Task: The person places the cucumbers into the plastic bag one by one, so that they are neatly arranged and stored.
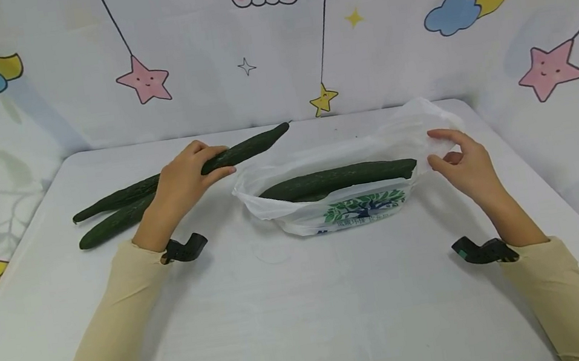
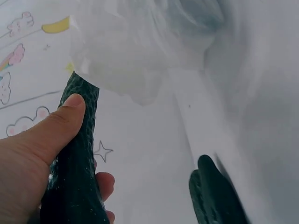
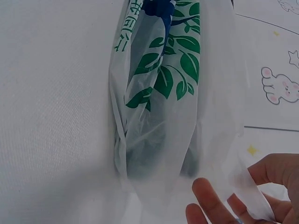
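My left hand point(image 1: 186, 172) grips a long dark green cucumber point(image 1: 257, 144), thumb along its side and fingers curled beneath; its far end points up and right. In the left wrist view, the end of this cucumber point(image 2: 77, 154) overlaps the bag. Two more cucumbers point(image 1: 116, 223) lie side by side on the table, partly hidden by that hand. A white plastic bag point(image 1: 294, 219) with a printed tree lies with its mouth spread, a cucumber point(image 1: 344, 178) inside. My right hand point(image 1: 466, 166) holds the bag's right edge, the thin film point(image 3: 252, 191) passing between thumb and fingers.
The white table point(image 1: 308, 318) ends at a back edge against a printed cloth wall point(image 1: 203, 27) with moons, stars and clouds. A black wrist camera point(image 1: 185, 248) sits on the left wrist, another black camera point(image 1: 482, 249) on the right.
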`<state>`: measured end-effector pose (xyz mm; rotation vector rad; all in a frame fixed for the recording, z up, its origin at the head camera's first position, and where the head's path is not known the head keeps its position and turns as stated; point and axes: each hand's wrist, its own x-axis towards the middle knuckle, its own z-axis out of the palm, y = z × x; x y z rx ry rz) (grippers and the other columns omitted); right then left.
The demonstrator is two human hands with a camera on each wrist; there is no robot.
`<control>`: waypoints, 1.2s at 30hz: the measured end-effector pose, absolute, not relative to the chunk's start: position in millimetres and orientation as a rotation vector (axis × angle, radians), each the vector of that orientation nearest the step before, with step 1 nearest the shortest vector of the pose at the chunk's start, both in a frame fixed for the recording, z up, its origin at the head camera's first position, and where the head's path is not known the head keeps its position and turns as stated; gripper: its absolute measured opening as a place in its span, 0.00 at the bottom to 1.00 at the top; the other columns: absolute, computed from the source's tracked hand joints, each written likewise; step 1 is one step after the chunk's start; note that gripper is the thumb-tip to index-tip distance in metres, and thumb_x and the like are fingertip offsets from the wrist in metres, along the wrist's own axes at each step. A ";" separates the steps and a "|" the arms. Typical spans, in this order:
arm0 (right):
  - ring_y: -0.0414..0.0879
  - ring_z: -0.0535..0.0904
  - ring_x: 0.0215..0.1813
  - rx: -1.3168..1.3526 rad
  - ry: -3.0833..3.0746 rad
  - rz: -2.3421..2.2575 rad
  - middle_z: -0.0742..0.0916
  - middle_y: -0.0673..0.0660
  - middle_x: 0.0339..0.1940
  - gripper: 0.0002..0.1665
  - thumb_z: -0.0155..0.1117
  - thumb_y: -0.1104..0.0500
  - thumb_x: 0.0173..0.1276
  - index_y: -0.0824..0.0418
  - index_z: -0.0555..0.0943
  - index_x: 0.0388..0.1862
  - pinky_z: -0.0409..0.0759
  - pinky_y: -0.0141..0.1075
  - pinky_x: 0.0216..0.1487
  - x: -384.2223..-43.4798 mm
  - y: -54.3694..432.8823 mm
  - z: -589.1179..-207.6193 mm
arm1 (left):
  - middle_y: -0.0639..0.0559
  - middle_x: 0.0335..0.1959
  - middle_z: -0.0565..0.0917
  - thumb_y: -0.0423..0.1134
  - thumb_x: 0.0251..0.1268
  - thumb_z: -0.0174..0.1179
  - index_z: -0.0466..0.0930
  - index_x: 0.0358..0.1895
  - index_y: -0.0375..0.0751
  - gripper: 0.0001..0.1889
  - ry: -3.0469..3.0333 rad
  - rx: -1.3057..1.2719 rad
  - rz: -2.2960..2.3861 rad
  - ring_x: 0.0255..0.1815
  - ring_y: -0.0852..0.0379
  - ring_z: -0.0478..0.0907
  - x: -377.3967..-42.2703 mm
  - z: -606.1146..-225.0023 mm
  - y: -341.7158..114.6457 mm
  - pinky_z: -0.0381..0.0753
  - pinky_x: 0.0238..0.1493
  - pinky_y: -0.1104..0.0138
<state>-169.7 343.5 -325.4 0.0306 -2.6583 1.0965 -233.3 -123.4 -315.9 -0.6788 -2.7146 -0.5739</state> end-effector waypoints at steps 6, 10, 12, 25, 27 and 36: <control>0.21 0.73 0.28 0.039 -2.646 1.105 0.73 0.68 0.61 0.28 0.57 0.62 0.71 0.66 0.69 0.69 0.70 0.18 0.29 -167.1 342.9 -321.1 | 0.44 0.46 0.79 0.49 0.61 0.66 0.80 0.61 0.43 0.25 -2.704 -0.720 -0.527 0.33 0.48 0.77 -232.5 -304.9 -108.3 0.75 0.26 0.58; 0.23 0.74 0.29 0.041 -2.643 1.103 0.73 0.66 0.61 0.28 0.57 0.62 0.71 0.65 0.69 0.69 0.70 0.18 0.29 -165.9 342.2 -318.2 | 0.45 0.46 0.79 0.48 0.60 0.68 0.81 0.61 0.46 0.25 -2.672 -0.771 -0.502 0.29 0.50 0.76 -230.2 -299.5 -98.9 0.72 0.24 0.60; 0.23 0.74 0.29 0.040 -2.646 1.101 0.73 0.66 0.61 0.28 0.57 0.62 0.71 0.65 0.69 0.69 0.70 0.18 0.30 -165.8 342.6 -317.2 | 0.45 0.45 0.79 0.48 0.59 0.68 0.81 0.61 0.47 0.25 -2.656 -0.801 -0.483 0.26 0.50 0.76 -229.1 -297.3 -94.2 0.71 0.22 0.61; 0.25 0.76 0.29 0.049 -2.631 1.133 0.73 0.65 0.62 0.28 0.58 0.62 0.71 0.64 0.69 0.69 0.71 0.19 0.29 -165.9 343.4 -317.1 | 0.46 0.46 0.80 0.52 0.60 0.67 0.81 0.60 0.49 0.25 -2.624 -0.986 -0.402 0.26 0.52 0.77 -228.4 -287.4 -61.8 0.72 0.22 0.63; 0.25 0.75 0.29 0.055 -2.629 1.134 0.73 0.65 0.62 0.28 0.58 0.62 0.71 0.64 0.69 0.69 0.71 0.18 0.30 -165.5 342.8 -316.9 | 0.47 0.46 0.80 0.52 0.60 0.67 0.81 0.60 0.49 0.25 -2.650 -1.004 -0.395 0.26 0.52 0.77 -228.3 -286.0 -56.5 0.72 0.22 0.63; 0.23 0.74 0.30 0.050 -2.635 1.127 0.73 0.66 0.62 0.28 0.58 0.61 0.71 0.64 0.69 0.69 0.71 0.18 0.30 -164.4 343.6 -314.5 | 0.49 0.44 0.80 0.52 0.61 0.66 0.81 0.60 0.49 0.24 -2.660 -1.107 -0.379 0.25 0.56 0.73 -227.9 -283.8 -35.4 0.69 0.22 0.65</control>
